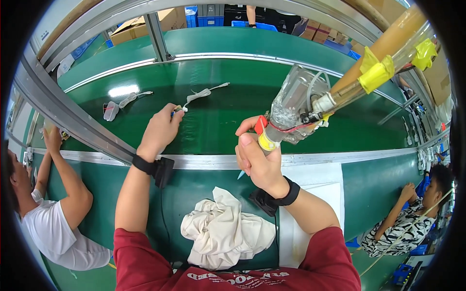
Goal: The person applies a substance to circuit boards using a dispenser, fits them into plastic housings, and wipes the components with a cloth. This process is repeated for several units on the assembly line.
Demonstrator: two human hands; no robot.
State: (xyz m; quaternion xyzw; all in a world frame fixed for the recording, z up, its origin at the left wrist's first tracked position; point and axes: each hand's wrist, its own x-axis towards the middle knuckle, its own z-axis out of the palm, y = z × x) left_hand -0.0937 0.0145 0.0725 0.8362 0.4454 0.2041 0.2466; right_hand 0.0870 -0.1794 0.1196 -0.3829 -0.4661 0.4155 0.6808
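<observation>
My left hand (pixel 160 127) is closed on a small part with blue and yellow on it (pixel 177 110), mostly hidden by the fingers. A white cable (pixel 204 92) runs from that part across the green conveyor belt. My right hand (pixel 261 160) is wrapped round the lower end of a taped, tube-shaped tool (pixel 268 141) with a yellow band. By the index finger sits the tool's red tab (pixel 260 124). A pale blue pointed tip (pixel 241 174) shows below the fingers. Both wrists wear black straps with small boxes.
A clear plastic holder (pixel 297 97) and a taped tube (pixel 383 68) hang at the upper right. Another white cable (pixel 128 100) lies on the belt. Before me are a crumpled cream cloth (pixel 225 230) and white foam sheet (pixel 310 194). A metal post (pixel 73 111) stands left. People sit on both sides.
</observation>
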